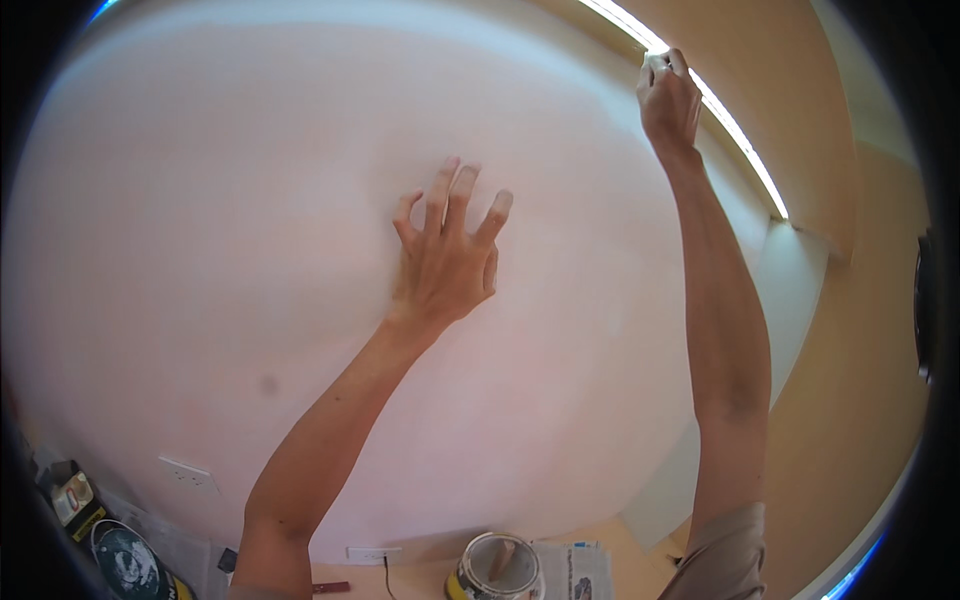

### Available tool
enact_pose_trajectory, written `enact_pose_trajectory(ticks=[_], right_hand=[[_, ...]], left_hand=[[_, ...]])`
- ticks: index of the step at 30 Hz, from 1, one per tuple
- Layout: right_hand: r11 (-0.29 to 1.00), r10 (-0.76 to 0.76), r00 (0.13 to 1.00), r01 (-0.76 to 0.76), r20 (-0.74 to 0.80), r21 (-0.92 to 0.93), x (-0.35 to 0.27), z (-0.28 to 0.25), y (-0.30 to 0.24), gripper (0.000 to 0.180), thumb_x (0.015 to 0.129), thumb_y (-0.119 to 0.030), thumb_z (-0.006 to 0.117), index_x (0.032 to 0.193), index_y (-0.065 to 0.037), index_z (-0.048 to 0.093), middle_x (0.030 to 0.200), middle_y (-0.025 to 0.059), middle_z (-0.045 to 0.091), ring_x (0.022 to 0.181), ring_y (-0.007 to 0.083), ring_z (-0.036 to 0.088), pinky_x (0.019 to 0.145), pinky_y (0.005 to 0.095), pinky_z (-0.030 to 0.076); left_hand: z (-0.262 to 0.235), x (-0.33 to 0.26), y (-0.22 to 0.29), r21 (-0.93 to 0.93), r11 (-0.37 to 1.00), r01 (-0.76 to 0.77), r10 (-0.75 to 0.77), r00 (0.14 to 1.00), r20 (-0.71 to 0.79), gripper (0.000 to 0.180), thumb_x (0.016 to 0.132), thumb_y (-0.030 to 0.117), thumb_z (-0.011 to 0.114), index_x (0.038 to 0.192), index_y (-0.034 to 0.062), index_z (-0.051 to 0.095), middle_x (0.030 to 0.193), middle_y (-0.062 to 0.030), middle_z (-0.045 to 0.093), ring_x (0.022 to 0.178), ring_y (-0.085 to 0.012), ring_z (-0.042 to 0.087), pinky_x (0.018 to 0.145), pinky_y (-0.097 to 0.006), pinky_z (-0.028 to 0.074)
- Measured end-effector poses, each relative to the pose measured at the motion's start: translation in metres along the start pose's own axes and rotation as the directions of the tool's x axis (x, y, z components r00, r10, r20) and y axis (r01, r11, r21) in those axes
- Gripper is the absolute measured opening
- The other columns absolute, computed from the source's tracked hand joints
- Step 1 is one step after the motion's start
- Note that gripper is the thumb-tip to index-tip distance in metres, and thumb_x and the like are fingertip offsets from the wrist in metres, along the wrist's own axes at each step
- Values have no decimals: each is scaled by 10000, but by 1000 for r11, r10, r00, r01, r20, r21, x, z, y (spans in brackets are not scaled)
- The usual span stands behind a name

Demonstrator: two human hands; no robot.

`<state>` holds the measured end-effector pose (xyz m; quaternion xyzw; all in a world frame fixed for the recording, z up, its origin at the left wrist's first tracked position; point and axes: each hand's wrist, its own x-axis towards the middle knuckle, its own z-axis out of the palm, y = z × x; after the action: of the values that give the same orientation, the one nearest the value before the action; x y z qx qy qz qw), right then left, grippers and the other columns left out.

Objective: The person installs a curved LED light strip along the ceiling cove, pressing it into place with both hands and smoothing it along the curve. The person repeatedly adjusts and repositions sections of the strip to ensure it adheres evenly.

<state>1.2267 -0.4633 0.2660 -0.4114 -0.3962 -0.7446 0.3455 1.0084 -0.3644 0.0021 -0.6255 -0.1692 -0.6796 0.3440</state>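
Observation:
My left hand (445, 250) rests on the pale pinkish wall (300, 250), its fingers spread and slightly bent, with nothing held. High on the right, my right hand (670, 100) is raised to the top edge of the wall, beside the lit light strip (742, 142) under a wooden overhang. Its fingers are curled closed. Whatever they grip, if anything, is hidden by the hand and the glare.
Below stands an open paint can (474, 575) with a flat wooden piece inside, beside a newspaper (590, 572). Wall outlets (188, 474) sit low, one with a cord (387, 578) plugged in. A lidded paint bucket (128, 562) and a box (77, 500) stand lower left.

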Motion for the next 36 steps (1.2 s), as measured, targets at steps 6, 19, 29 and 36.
enact_pose_trajectory(ticks=[6, 19, 29, 36], right_hand=[[991, 120, 993, -118, 16, -69, -5, -1, 17, 164, 975, -117, 592, 978, -26, 728, 1104, 125, 683, 913, 361, 700, 795, 472, 573], [1000, -17, 999, 17, -32, 24, -3, -1, 29, 182, 986, -87, 544, 846, -4, 626, 1068, 126, 684, 792, 351, 719, 692, 459, 595], [994, -65, 998, 64, -9, -93, 0, -1, 18, 184, 976, -92, 534, 845, 9, 613, 1064, 166, 685, 803, 367, 718, 704, 468, 600], [999, -29, 999, 29, -19, 22, 2, -3, 29, 290, 1016, -174, 500, 803, 6, 581, 1102, 157, 696, 834, 389, 705, 706, 459, 581]], left_hand=[[3, 0, 3, -30, 1000, -2, 2, 1000, -2, 576, 820, 88, 648, 1376, 189, 532, 1509, -152, 400, 1456, -356, 317, 1035, -590, 281], [0, -1, -2, -36, 999, 8, -7, 1000, 14, 583, 812, 98, 659, 1372, 196, 532, 1508, -159, 396, 1465, -356, 304, 1039, -602, 276], [5, -4, 0, -83, 997, -6, 7, 1000, 13, 588, 807, 93, 671, 1371, 194, 538, 1518, -160, 388, 1466, -360, 302, 1036, -607, 271], [5, 1, -2, -59, 998, 13, -12, 1000, 19, 593, 809, 118, 675, 1380, 206, 539, 1525, -162, 393, 1480, -358, 293, 1055, -610, 265]])
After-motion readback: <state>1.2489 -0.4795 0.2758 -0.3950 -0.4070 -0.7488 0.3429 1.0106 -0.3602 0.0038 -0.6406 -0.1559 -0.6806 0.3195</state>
